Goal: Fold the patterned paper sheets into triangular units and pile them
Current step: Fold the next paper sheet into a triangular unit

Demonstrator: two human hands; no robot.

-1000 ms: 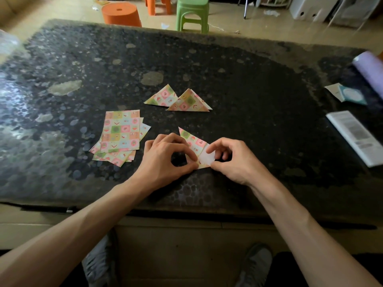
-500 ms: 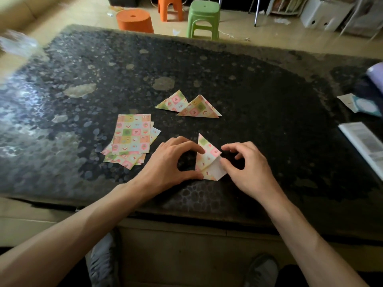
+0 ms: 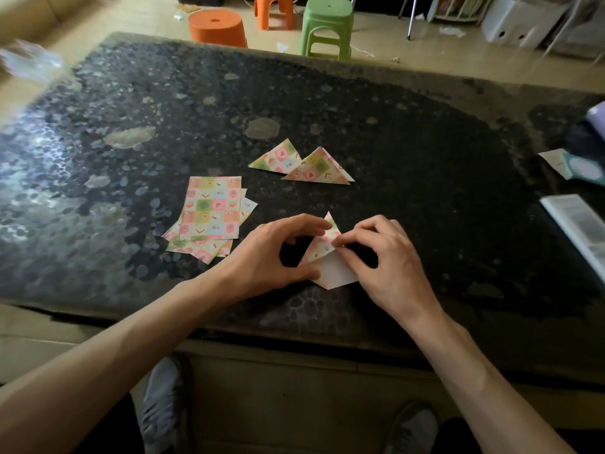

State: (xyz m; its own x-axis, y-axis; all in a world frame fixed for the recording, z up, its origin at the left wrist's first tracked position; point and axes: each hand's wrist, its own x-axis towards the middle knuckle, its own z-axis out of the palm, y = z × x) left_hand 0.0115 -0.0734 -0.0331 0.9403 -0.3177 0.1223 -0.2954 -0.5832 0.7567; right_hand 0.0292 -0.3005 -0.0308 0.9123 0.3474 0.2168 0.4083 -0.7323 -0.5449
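Observation:
A partly folded patterned sheet (image 3: 331, 269) lies near the front edge of the dark table (image 3: 409, 152), its white underside showing at the bottom. My left hand (image 3: 275, 253) pinches its left side with thumb and forefinger. My right hand (image 3: 383, 257) presses its right edge with the fingertips. A loose stack of flat patterned sheets (image 3: 209, 214) lies to the left of my left hand. Two finished triangular units (image 3: 302, 165) lie overlapping further back, past the sheet being folded.
A white printed booklet (image 3: 579, 231) and a teal-and-white card (image 3: 576, 167) lie at the right edge, with a purple roll (image 3: 597, 114) behind them. Crumpled clear plastic (image 3: 29, 60) sits at the far left corner. Orange and green stools (image 3: 327, 24) stand on the floor beyond.
The sheet between my hands has been turned from lying slantwise to standing more upright, point away from me. More white underside shows at the bottom. My right fingers moved onto its right edge.

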